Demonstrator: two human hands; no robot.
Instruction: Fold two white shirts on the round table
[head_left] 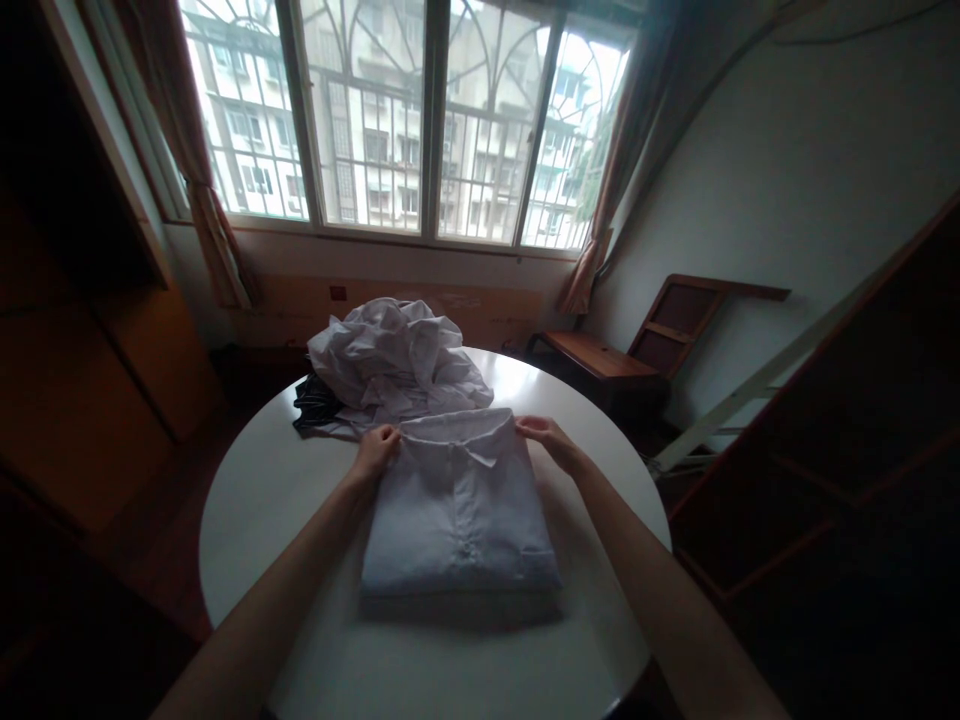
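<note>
A white collared shirt (461,515), folded into a flat rectangle, lies on the round white table (247,520) with its collar toward the window. My left hand (377,450) is closed on the shirt's upper left corner beside the collar. At the upper right corner, my right hand (550,440) pinches the fabric between thumb and fingers. Just beyond the collar sits a crumpled heap of pale clothes (401,360). A dark striped cloth (316,402) sticks out from the heap's left side.
Behind the table are a barred window (431,130) and tied curtains (214,240). A wooden bench (600,355) stands back right, near a pale ladder-like frame (720,425) against the wall. Orange-brown cabinets (150,390) are on the left, with dark furniture (825,480) on the right.
</note>
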